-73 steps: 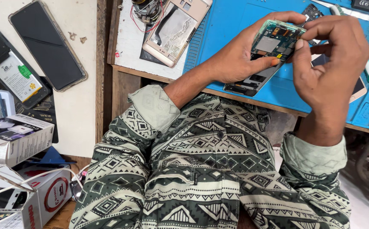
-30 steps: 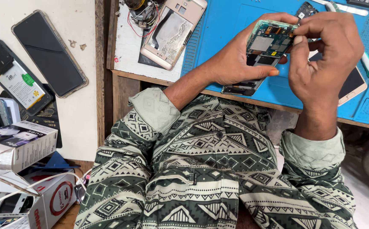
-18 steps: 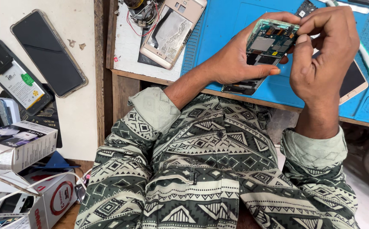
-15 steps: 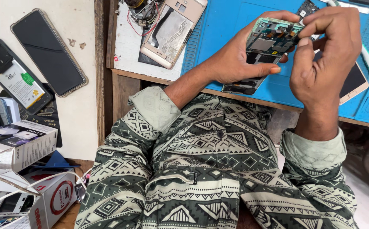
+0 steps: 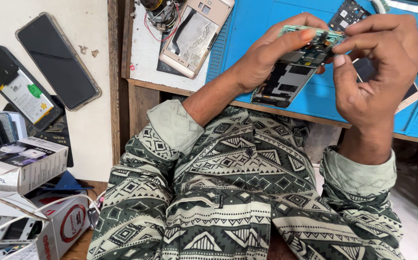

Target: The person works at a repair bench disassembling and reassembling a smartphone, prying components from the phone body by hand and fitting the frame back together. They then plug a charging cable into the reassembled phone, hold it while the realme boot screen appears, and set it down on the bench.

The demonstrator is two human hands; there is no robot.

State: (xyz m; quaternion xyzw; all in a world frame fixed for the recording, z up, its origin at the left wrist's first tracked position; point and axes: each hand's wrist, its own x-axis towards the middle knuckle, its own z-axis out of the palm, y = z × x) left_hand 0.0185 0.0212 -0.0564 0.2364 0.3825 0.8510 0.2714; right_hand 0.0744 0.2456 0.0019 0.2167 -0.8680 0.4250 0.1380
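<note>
1. Though both hands were in plain view, the fingers of the right hand (image 5: 372, 82) covered the top right end of the opened phone (image 5: 295, 72), and what its fingertips pinched there was too small to make out.
2. A dark circuit part (image 5: 347, 13) just above the hands was partly hidden behind the right fingers, and the pale phone (image 5: 408, 96) beneath the right hand showed only a corner.
3. The opened phone had no back cover: a dark inner frame with grey shielding, and a green board edge at its upper end.
4. The left hand (image 5: 266, 58) gripped it from the left side, fingers curled over the upper end; the right hand was closed narrowly on that end.
5. It was held between the hands, raised above the blue mat (image 5: 247, 29) on the surface (image 5: 144, 53).
6. Its long axis ran diagonally, lower end toward the left wrist, upper end toward the right fingertips.
7. Left of the left hand lay a gold phone shell (image 5: 194, 36).
</note>
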